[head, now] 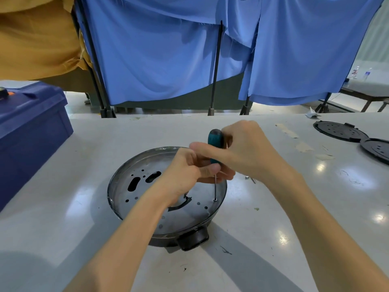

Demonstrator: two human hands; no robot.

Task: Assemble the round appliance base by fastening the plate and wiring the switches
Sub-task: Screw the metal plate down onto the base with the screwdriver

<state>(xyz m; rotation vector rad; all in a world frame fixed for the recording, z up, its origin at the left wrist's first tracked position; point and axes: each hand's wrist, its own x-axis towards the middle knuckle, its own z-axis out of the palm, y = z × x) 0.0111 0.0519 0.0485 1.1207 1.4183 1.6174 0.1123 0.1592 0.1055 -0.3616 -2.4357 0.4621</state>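
Observation:
A round appliance base (185, 239) with a black handle sits on the white table. Inside it lies a perforated metal plate (145, 192). A teal-handled screwdriver (215, 144) stands nearly upright, its thin shaft tip on a screw (215, 200) near the plate's right rim. My right hand (246, 150) grips the screwdriver handle from the right. My left hand (187, 171) is curled around the lower handle and upper shaft. The middle of the plate is hidden under my left hand.
A dark blue plastic bin (31, 131) stands at the left table edge. Two black round perforated covers (341, 131) lie at the far right. Loose small metal parts (250, 179) lie right of the base. Blue curtains hang behind the table.

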